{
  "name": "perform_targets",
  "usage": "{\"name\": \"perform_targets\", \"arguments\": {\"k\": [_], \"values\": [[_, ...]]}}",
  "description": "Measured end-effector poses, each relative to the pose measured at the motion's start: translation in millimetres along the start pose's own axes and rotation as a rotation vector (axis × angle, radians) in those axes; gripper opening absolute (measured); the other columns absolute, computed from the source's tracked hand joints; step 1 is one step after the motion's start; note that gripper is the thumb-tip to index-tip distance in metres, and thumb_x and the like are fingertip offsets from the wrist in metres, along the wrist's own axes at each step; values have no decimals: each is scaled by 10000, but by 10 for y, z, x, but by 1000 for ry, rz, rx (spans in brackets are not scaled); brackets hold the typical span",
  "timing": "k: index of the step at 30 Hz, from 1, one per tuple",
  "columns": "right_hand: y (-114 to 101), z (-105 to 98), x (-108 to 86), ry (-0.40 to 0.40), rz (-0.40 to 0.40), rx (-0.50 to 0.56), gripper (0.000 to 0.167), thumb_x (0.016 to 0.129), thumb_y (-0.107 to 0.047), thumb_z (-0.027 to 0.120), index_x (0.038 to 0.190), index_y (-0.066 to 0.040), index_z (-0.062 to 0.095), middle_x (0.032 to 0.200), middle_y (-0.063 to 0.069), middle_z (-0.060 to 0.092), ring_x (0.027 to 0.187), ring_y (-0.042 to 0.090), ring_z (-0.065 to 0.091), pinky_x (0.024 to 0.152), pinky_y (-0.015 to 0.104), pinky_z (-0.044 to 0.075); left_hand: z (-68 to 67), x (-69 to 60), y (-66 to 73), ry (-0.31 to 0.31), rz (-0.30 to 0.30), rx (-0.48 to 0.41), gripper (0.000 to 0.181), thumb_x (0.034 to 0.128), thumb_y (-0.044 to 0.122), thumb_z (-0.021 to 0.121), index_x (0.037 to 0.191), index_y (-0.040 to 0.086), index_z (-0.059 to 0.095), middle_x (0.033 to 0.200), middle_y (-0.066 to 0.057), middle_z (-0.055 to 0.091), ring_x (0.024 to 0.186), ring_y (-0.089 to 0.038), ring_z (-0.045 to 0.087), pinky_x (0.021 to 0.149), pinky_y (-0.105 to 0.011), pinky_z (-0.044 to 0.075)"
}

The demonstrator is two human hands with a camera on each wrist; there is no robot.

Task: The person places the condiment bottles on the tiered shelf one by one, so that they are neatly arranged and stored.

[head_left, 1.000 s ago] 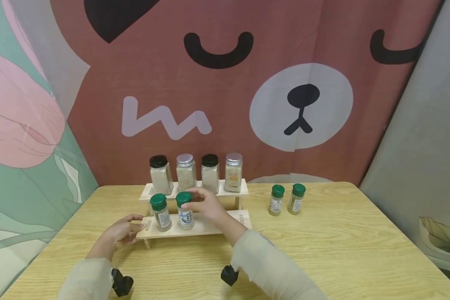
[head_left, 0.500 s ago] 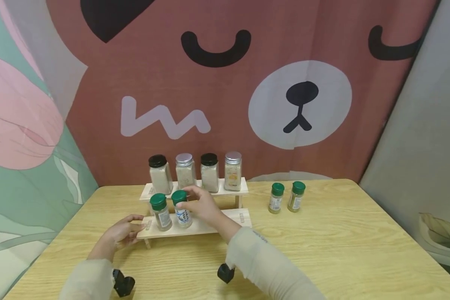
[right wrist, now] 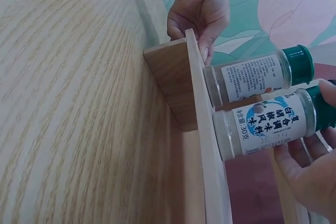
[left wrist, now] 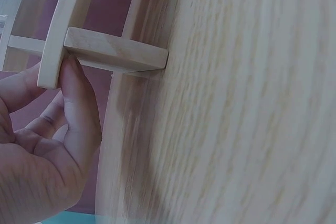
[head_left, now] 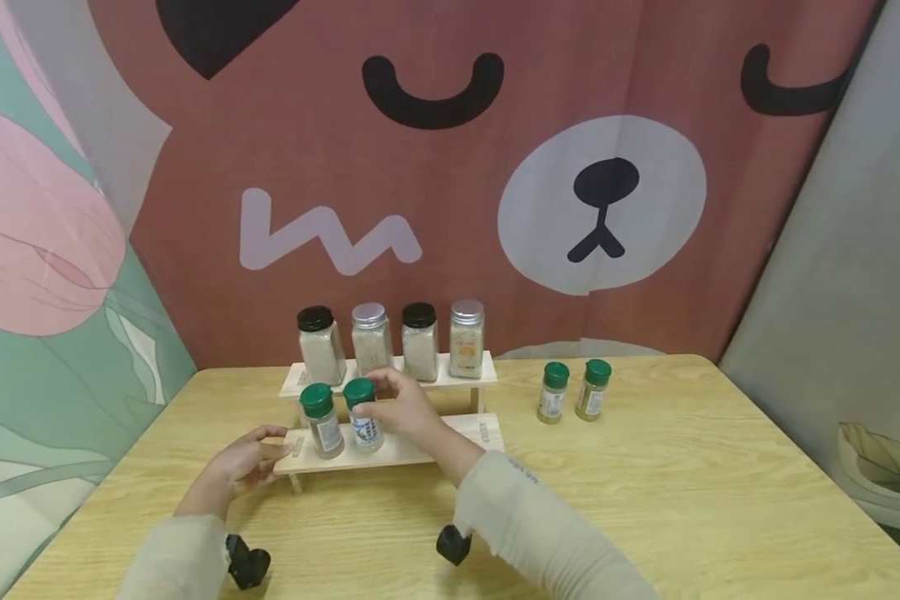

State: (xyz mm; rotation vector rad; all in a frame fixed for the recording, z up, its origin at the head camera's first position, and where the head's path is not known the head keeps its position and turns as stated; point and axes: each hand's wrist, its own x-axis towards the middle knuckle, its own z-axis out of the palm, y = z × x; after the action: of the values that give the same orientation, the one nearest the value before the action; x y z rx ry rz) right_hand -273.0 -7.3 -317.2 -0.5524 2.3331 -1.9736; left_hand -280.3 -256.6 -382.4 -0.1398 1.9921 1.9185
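A two-tier wooden spice rack [head_left: 412,450] stands on the table. My left hand [head_left: 247,465] pinches the left end of its lower shelf, thumb and fingers on either side of the board [left wrist: 55,51]. With my right hand [head_left: 412,414] I grip a green-capped seasoning bottle [head_left: 365,425] near its cap; its base meets the lower shelf, as the right wrist view shows. Just left of it stands another green-capped bottle [head_left: 326,433], upright on the same shelf. Along the upper shelf are two black-lidded jars [head_left: 321,354] and two silver-lidded jars [head_left: 467,346].
Two more green-capped bottles [head_left: 551,400] stand on the wooden table [head_left: 645,500] to the right of the rack. Behind the table hangs a curtain [head_left: 450,208] with a printed bear face. Black devices [head_left: 247,564] are strapped at both wrists.
The right hand has shifted the bottle slightly left along the lower shelf, closer to the neighbouring green-capped bottle. My left hand keeps its hold on the rack.
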Motion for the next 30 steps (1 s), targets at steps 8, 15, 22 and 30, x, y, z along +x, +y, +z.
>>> {"name": "perform_targets", "arguments": {"k": [8,15,22,30], "values": [[140,-73,36,-54,-20,133,419,728,-7,658,1111,28,493,1007,113,551,932,224,501,745,282,434,-4,1,16,6,1,32,476,852,33,492,1229,-47,213,746,-40,548,614,-92,570,512,-194,434],[283,-200,13,-46,-41,119,439,734,-46,663,1129,17,482,1067,122,539,988,254,490,790,293,417,22,5,31,10,7,38,477,847,18,489,1228,-58,212,767,-53,541,629,-105,580,538,-210,455],[258,-366,-101,-42,-31,118,436,749,-64,655,1128,51,472,1105,185,508,1023,298,466,806,298,413,29,4,26,21,1,53,463,851,22,492,1221,-55,224,758,-57,537,622,-105,571,540,-209,453],[236,-595,-252,-37,-61,203,402,764,13,607,1111,118,434,1088,261,469,1025,396,413,814,306,407,17,6,11,46,2,90,466,839,46,515,1216,-47,258,742,-48,546,608,-100,555,519,-207,427]]}}
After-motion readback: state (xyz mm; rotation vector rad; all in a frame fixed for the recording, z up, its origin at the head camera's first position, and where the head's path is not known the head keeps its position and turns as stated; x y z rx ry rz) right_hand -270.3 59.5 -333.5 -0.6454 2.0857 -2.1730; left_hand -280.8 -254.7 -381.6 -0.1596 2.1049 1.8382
